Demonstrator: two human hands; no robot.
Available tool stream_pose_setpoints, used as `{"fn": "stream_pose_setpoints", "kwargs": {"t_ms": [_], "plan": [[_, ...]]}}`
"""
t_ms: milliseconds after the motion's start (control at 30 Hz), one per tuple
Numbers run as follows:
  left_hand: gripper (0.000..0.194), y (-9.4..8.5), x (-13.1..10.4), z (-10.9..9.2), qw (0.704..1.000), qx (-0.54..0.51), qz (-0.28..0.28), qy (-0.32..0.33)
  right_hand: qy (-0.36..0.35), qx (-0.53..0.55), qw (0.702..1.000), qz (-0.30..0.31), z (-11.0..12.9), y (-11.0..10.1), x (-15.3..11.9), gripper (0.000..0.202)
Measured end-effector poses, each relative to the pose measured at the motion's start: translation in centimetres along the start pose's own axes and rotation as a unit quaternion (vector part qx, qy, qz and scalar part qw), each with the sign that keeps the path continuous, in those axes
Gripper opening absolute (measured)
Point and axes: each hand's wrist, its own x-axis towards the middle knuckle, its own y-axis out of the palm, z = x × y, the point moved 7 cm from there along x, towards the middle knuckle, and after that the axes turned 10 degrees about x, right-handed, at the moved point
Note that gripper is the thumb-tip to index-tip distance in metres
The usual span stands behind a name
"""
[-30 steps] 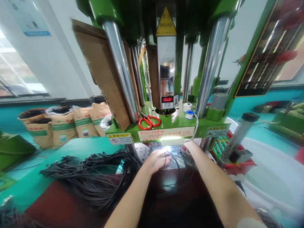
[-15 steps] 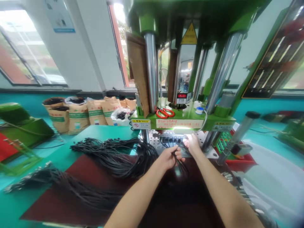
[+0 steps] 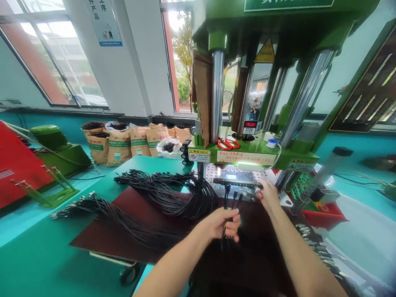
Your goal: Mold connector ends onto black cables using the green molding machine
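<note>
My left hand (image 3: pixel 227 223) is closed around several black cables (image 3: pixel 233 199), whose moulded ends stick up above the fist. They stand apart from the press, in front of its perforated metal plate (image 3: pixel 210 175). My right hand (image 3: pixel 267 193) grips the right end of a long dark metal bar (image 3: pixel 236 182), its fingers curled round that end. Behind the bar lies a shiny metal mould (image 3: pixel 236 172) under the green press head (image 3: pixel 278 159). The cables' lower lengths fade into the dark tabletop.
Two bundles of black cables lie at left, a looped one (image 3: pixel 173 194) and one with metal ends (image 3: pixel 123 225). Red-handled scissors (image 3: pixel 228 144) rest on the press ledge. A red bin (image 3: pixel 328 216) and metal-ended cables (image 3: pixel 318 247) are at right. Paper sacks (image 3: pixel 119 146) stand behind.
My left hand has drawn the cables back from the mould towards me, and their ends now show free. The bar is now dark side up. The view has shifted left.
</note>
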Motion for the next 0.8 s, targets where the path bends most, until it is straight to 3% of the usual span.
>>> {"fn": "stream_pose_setpoints", "kwargs": {"t_ms": [100, 300, 433, 500, 567, 633, 700, 733, 767, 800], "plan": [[0.029, 0.5, -1.1, 0.0, 0.999, 0.029, 0.025, 0.034, 0.001, 0.011, 1.0, -0.005, 0.3, -1.3, -0.9, 0.012], [0.032, 2.0, -2.1, 0.0, 0.99, 0.106, 0.089, -0.006, 0.004, 0.012, 1.0, -0.024, 0.1, -1.9, -3.1, 0.012], [0.03, 3.4, -2.7, 1.9, 0.972, 0.18, 0.143, -0.042, -0.002, 0.017, 1.0, -0.021, 0.2, -1.7, -3.6, 0.011], [0.031, 4.2, -3.3, 2.0, 0.966, 0.203, 0.155, -0.027, -0.006, 0.02, 1.0, -0.022, 0.4, -2.2, -3.4, 0.012], [0.033, 3.9, -4.5, -0.7, 0.978, 0.176, 0.088, 0.068, -0.002, 0.015, 1.0, -0.02, 0.6, -3.1, -3.3, 0.014], [0.038, 2.0, -7.0, -5.7, 0.972, 0.119, -0.029, 0.201, 0.015, 0.001, 1.0, -0.012, 0.8, -4.3, -3.4, 0.017], [0.04, -0.8, -10.4, -11.3, 0.943, 0.077, -0.129, 0.297, 0.036, -0.017, 0.999, -0.001, 0.8, -5.5, -3.7, 0.02], [0.04, -2.8, -12.3, -14.2, 0.915, 0.057, -0.197, 0.348, 0.049, -0.029, 0.998, 0.004, 0.7, -6.1, -3.9, 0.021], [0.04, -6.2, -15.6, -16.6, 0.829, 0.028, -0.381, 0.409, 0.064, -0.041, 0.997, 0.006, 0.6, -6.7, -4.1, 0.021], [0.039, -9.0, -18.7, -17.9, 0.728, 0.01, -0.549, 0.409, 0.08, -0.055, 0.995, 0.006, 0.4, -7.2, -4.3, 0.022]]}}
